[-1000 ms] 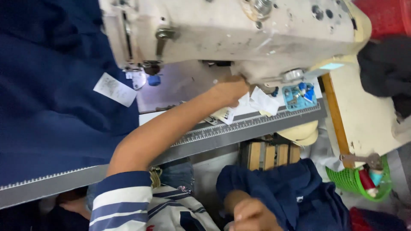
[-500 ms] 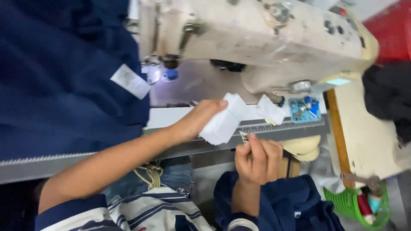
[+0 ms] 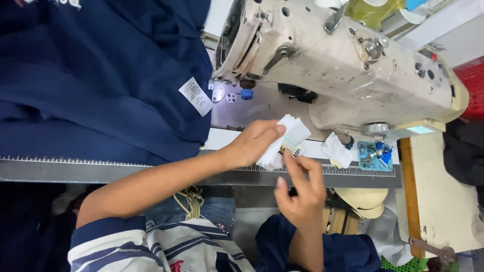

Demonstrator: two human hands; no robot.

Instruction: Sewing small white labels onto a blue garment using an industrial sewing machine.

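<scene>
Nearest the camera is the person's striped sleeve [image 3: 126, 242], with dark blue cloth [image 3: 348, 252] bunched in the lap below the bench edge.

The right hand [image 3: 300, 194] rises from the lap with its fingers loosely curled and the index finger stretched up, its tip touching the lower edge of a stack of labels [image 3: 282, 141]. It looks placed to peel or pick a single slip off the stack; whether anything is pinched between its fingers cannot be told.

The left hand [image 3: 252, 143] reaches in from the left across the ruler strip [image 3: 101, 168] that runs along the front of the bench. Its fingers are closed around the stack, thumb on top, so the small white slips fan out toward the other hand. The stack is held in the air just above the ruler strip, in front of the sewing machine [image 3: 343, 65].

On the bench just to the right lie more loose white slips [image 3: 338, 150], within easy reach, and beside them a small blue tray [image 3: 375, 156] of bits near the machine's base.

Farther back, a large navy garment [image 3: 101, 75] is spread over the left of the bench, with a white label [image 3: 195, 95] at its edge lying close to the presser foot [image 3: 222, 90], where a small lamp lights the plate. The garment's bulk lies to the left, clear of the needle area.
</scene>
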